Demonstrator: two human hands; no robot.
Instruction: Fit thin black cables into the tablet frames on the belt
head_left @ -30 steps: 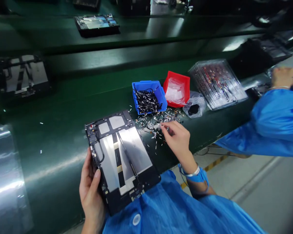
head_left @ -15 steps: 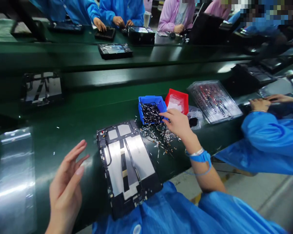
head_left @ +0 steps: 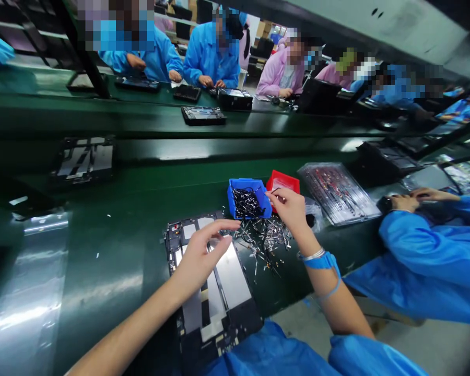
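Observation:
An opened tablet [head_left: 233,277] with silver plates and a black frame lies on the green bench before me, its near end against my blue smock. My left hand [head_left: 203,248] hovers over its upper part, thumb and fingers apart, holding nothing. Beyond it stands a blue bin [head_left: 232,201] filled with short black cables [head_left: 247,202] with pale ends. More such cables [head_left: 264,240] lie scattered in front of the bin. At the bin's right edge my right hand [head_left: 290,209], with a blue wrist strap [head_left: 321,260], pinches a short black cable between thumb and fingertips.
A red bin [head_left: 285,180] stands beside the blue one, partly behind my right hand. Stacked clear trays [head_left: 339,193] lie further right, near a co-worker's hands [head_left: 405,202]. Another opened tablet [head_left: 84,159] sits far left. Co-workers sit across the bench.
My left hand has moved right, from beside the tablet to above it. My right hand has lifted from the cables in the blue bin with one pinched. The view has tilted up.

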